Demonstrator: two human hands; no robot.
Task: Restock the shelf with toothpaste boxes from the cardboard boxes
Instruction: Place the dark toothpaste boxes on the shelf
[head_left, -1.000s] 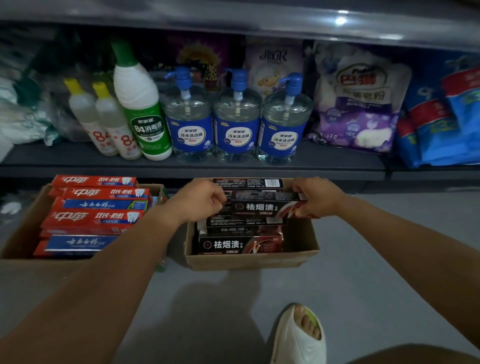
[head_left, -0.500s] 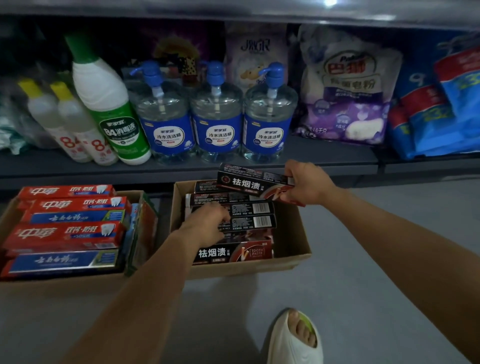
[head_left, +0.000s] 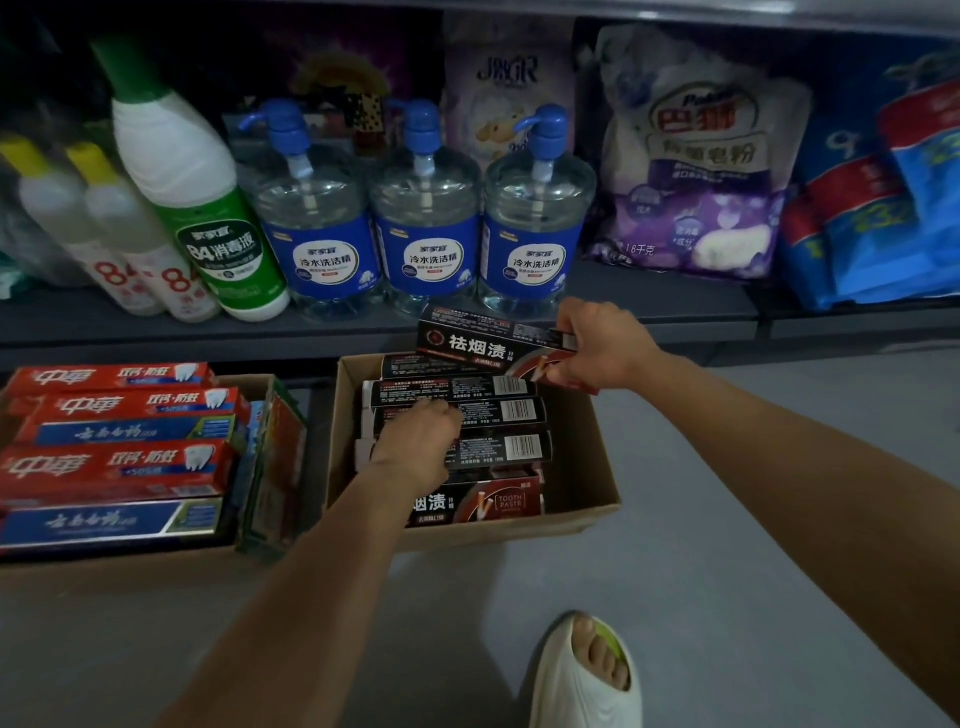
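My right hand (head_left: 602, 347) grips the right end of a black toothpaste box (head_left: 488, 343), held level above the far edge of the middle cardboard box (head_left: 587, 483). Inside that carton lie several more black toothpaste boxes (head_left: 467, 415). My left hand (head_left: 415, 447) reaches down into it with fingers curled over the left ends of two of them. A second cardboard box (head_left: 270, 384) on the left holds stacked red (head_left: 114, 462) and blue (head_left: 109, 522) toothpaste boxes. The dark shelf (head_left: 649, 301) runs just behind both cartons.
On the shelf stand three pump bottles with blue labels (head_left: 428, 218), a green-labelled bleach bottle (head_left: 192, 202), two small yellow-capped bottles (head_left: 104, 228), a purple washing powder bag (head_left: 696, 176) and blue packs (head_left: 883, 208). My sandalled foot (head_left: 587, 670) rests on the grey floor.
Both hands held one black box a second ago. My right hand has lifted it toward the shelf, and my left hand has let go and dropped onto the boxes in the carton.
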